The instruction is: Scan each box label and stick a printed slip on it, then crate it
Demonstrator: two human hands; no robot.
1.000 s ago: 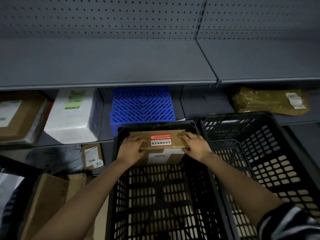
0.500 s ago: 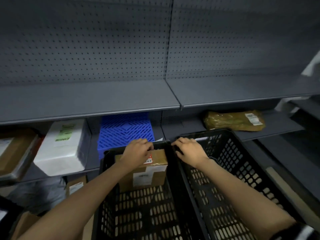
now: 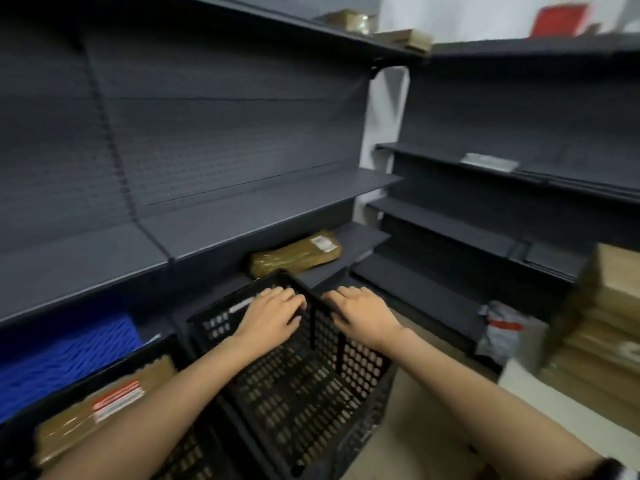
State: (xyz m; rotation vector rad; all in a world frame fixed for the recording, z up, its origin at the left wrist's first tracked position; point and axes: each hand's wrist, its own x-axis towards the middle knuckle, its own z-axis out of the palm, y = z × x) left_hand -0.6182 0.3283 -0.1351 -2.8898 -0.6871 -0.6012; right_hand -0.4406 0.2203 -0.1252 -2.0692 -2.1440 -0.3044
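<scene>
1. Viewing from the head camera, the only view: both hands are hovering over the empty black crate [image 3: 298, 382], which is sitting on the right of a second, left crate [image 3: 104, 372].
2. The left hand [image 3: 272, 318] is lying palm down with fingers loosely extended over the far rim; its grip is released, grasping nothing. Whether the fingertips are touching the rim, I cannot tell.
3. The right hand [image 3: 363, 315] is mirroring it just beside the crate's right wall, fingers relaxed, grip also released.
4. The taped box [image 3: 104, 407] is already lying in the left crate, partly hidden under the left forearm, with a red-and-white slip [image 3: 117, 400] showing on its top face. That box is looking done, in my judgement.
5. A wrapped brown parcel [image 3: 296, 254] is lying flat on the low shelf [image 3: 360, 237] just behind the empty crate, white label [image 3: 323, 243] facing up. Likely the next item.
6. Handling guess for the parcel: the glossy film wrap is looking slippery and the shape slightly soft, so it is probably lightish but may be sagging if pinched at one end. Taking it with both hands at the two short ends, or under the long sides, is looking safest; keeping the label upward for scanning.
7. Handling guess for the box: stiff card, tape slick, so gripping at opposite edges rather than on the taped top.
8. Frame is motion-blurred; finer detail is not readable.
</scene>
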